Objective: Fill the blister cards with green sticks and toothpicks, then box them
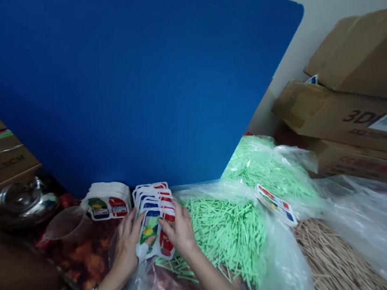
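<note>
A fanned stack of printed packaging cards [151, 222], white-edged with blue and red panels and a yellow-green picture, sits between my two hands. My left hand [126, 247] grips the left side, its thumb over the front card. On the right side, my right hand [182, 230] has its thumb on the front and its fingers along the edge. Just left of my hands lies a neater pile of similar cards [107, 199]. Thin green sticks [228, 229] in a clear plastic bag lie right beside my right hand.
A blue panel [135, 72] stands upright behind the table. Brown sticks [349, 282] fill a bag at the right, with more cards [276, 205] on the plastic. Cardboard boxes [359, 113] are stacked beyond. On the left are a glass lid [27, 202] and a clear scoop-like piece [66, 223].
</note>
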`<state>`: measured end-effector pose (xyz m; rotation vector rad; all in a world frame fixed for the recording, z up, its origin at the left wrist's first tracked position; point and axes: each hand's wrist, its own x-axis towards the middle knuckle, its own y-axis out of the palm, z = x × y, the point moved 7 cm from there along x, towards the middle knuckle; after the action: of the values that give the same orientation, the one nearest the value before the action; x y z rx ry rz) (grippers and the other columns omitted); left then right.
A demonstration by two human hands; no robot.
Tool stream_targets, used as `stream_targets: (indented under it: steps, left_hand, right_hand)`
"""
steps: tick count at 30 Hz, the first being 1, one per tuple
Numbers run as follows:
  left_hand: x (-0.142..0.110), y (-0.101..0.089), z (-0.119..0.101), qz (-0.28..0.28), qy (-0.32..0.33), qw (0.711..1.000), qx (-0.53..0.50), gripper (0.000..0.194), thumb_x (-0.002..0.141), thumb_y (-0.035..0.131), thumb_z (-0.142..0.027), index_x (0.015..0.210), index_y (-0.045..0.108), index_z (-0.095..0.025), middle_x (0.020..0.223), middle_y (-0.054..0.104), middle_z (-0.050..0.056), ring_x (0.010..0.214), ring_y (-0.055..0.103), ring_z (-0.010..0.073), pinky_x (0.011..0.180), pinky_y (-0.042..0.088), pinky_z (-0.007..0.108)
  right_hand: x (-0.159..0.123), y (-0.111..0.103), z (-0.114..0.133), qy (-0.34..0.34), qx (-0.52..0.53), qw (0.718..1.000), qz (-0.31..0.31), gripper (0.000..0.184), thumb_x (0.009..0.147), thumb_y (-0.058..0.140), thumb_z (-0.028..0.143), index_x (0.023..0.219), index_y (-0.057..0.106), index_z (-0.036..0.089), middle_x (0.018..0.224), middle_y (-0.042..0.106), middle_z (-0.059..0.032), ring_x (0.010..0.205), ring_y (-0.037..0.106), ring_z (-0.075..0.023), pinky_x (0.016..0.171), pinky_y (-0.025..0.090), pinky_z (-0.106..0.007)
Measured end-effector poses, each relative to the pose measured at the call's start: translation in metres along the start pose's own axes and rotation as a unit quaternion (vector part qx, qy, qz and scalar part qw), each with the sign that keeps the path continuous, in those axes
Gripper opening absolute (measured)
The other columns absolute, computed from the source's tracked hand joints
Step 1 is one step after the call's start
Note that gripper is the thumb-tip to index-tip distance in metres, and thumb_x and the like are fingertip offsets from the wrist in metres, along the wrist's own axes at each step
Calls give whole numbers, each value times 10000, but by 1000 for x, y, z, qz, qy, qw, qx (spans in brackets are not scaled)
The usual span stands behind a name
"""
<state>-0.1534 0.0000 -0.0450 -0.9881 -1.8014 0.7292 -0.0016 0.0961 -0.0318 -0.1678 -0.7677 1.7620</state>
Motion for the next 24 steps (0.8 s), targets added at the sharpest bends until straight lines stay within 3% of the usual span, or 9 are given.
stream_targets:
  steps: [3,8,14,19,24]
  left_hand:
    - [-1,5,6,1,-2,1000,8,601,811,610,-343,1358,410,-195,1379,420,167,1237,405,353,981,412,527]
    - [7,2,19,-16,-59,998,-26,719,791,608,-335,1420,303,-165,1377,415,186,1251,405,347,1013,385,515]
    - [9,21,41,5,-167,982,-91,832,753,616,-358,1441,236,-86,1426,379,235,1308,374,360,1057,345,500]
    - [8,34,52,23,-181,970,-162,860,736,638,-344,1447,214,-114,1444,379,234,1326,375,352,1064,326,506]
    - [4,42,66,35,-192,949,-247,933,691,696,-325,1458,196,-149,1434,417,214,1312,413,337,1049,359,489]
  right_hand:
    - [0,10,-7,30,49,998,11,532,792,599,230,1296,433,184,1174,594,-133,998,626,-269,867,515,-420]
    - [15,17,6,-45,65,997,-3,464,832,552,237,1284,447,215,1231,573,-110,1081,591,-255,918,494,-403]
    - [42,22,-9,4,47,999,-19,697,772,648,382,1374,348,198,1291,494,-141,1205,491,-288,1003,413,-444]
    - [51,36,-22,83,134,985,65,893,715,699,430,1410,206,165,1201,574,-155,1052,607,-275,905,470,-424]
    - [43,28,0,41,152,981,111,948,646,758,349,1415,224,198,1217,578,-135,1077,592,-276,923,455,-430]
